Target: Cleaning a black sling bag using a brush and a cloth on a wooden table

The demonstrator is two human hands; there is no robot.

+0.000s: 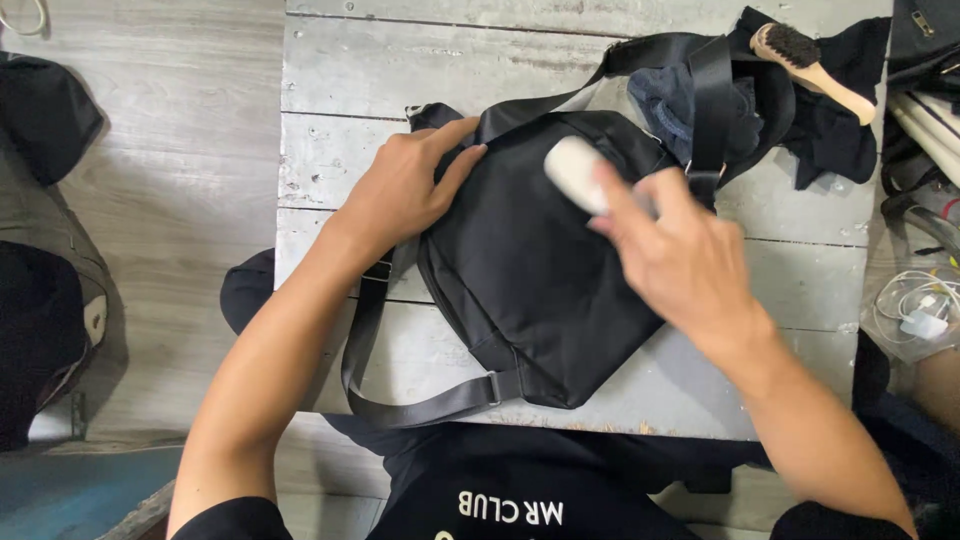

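A black fabric shoulder bag (545,290) with a long grey-black webbing strap (400,400) lies flat on the worktop (340,70), a whitewashed board surface of weathered planks, near the middle of the view and angled so that its top points up and to the right. The strap loops off the near left corner of the bag and runs back under its lower edge, while another stretch of it runs from the top of the bag toward the far right.

The left hand (405,190) rests on the upper left corner of the bag, palm down, its fingers (450,135) spread and pressed flat on the fabric, gripping nothing. The right hand (680,260) hovers over the upper right part of the bag and is blurred; its fingers (620,200) are closed around a small white oblong object (572,172), whose rounded end sticks out toward the left and sits at or just above the bag's surface; I cannot tell whether it touches.

Beyond the bag, at the far right of the worktop, lies a crumpled pile of dark blue and black cloth (830,120), and on it a wooden-handled brush with black bristles (805,55). At the right edge, a clear plastic bag holding white cables (915,305) sits off the worktop.
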